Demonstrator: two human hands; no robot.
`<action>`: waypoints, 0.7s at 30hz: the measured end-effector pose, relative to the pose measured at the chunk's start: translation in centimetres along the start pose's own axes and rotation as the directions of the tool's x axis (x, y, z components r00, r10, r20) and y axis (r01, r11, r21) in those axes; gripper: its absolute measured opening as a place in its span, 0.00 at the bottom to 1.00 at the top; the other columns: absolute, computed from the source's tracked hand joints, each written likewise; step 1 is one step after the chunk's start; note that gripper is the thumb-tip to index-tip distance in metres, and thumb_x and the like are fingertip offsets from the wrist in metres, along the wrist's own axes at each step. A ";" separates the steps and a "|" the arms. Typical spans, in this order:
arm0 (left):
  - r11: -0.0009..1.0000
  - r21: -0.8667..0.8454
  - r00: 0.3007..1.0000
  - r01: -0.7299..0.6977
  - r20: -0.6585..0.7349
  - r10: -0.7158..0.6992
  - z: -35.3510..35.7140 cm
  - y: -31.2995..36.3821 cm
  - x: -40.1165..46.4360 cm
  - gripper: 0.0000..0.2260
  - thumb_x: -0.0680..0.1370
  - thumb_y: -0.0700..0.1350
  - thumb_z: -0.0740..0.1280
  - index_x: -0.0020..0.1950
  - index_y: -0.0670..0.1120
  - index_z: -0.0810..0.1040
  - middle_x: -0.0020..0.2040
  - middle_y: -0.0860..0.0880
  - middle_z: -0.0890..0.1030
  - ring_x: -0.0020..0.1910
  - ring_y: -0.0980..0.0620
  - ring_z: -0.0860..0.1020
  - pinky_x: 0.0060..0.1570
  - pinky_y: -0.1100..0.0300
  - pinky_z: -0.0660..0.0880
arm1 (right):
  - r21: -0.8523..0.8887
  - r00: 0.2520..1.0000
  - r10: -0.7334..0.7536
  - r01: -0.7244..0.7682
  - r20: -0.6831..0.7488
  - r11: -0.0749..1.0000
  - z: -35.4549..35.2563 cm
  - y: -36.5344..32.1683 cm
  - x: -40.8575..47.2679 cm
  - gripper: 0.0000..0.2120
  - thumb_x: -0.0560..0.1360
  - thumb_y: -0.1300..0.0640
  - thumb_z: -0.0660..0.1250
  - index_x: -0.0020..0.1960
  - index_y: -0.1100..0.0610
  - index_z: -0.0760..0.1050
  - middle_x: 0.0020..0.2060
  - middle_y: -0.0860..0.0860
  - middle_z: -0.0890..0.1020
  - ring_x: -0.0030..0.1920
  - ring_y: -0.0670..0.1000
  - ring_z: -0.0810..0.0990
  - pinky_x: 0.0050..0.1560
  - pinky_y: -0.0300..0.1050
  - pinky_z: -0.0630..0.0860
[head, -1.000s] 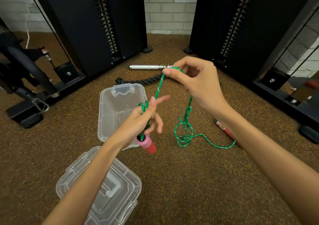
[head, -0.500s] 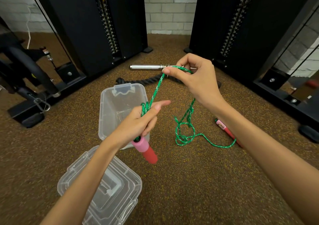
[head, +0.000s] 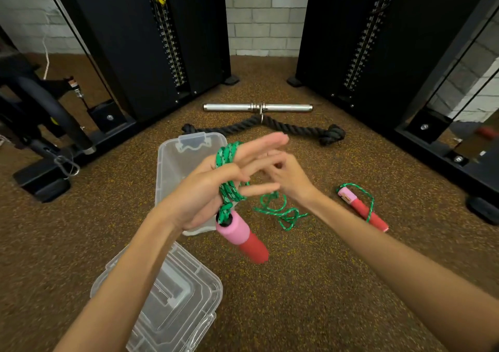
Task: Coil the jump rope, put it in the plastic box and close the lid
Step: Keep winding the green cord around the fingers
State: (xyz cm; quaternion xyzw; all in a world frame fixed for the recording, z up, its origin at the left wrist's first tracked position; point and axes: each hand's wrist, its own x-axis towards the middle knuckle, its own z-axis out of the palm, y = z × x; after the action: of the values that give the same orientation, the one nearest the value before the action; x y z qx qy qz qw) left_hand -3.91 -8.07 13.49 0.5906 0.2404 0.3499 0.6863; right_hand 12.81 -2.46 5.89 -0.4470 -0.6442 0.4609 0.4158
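The green jump rope (head: 228, 178) is looped several times around my left hand (head: 216, 187), whose fingers are stretched out. One pink-and-red handle (head: 243, 239) hangs below that palm. My right hand (head: 287, 176) is just right of the left fingers, fingers curled; the rope in it is blurred and hard to make out. Loose rope (head: 280, 211) lies tangled on the floor and runs to the second handle (head: 361, 208) on the right. The clear plastic box (head: 172, 162) stands open behind my left hand. Its clear lid (head: 172, 297) lies on the floor under my left forearm.
A steel bar (head: 256, 107) and a thick black rope attachment (head: 270, 126) lie on the brown speckled floor beyond the box. Black weight-stack machines (head: 151, 41) stand left and right, with frame bases (head: 432, 149) reaching along both sides.
My right hand has come down and in from the raised rope to the left fingers. Another turn of rope now sits on my left hand, and the left fingers have spread out.
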 end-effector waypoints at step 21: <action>0.959 -0.050 0.760 -0.278 -0.623 0.188 -7.7 0.4 -2.2 0.27 0.81 0.35 0.49 0.74 0.61 0.60 0.72 0.46 0.70 0.65 0.40 0.74 0.66 0.42 0.68 | 0.008 0.983 0.140 -0.142 0.120 0.990 -0.3 4.7 -6.5 0.14 0.75 0.49 0.66 0.38 0.59 0.78 0.23 0.46 0.70 0.24 0.45 0.65 0.26 0.39 0.62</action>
State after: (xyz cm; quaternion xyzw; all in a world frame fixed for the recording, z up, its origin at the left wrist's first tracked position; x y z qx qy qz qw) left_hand -11.09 -4.75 12.25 0.4213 0.3491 0.6205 0.5618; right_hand 15.69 -7.82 0.68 -0.4598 -0.6308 0.5203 0.3462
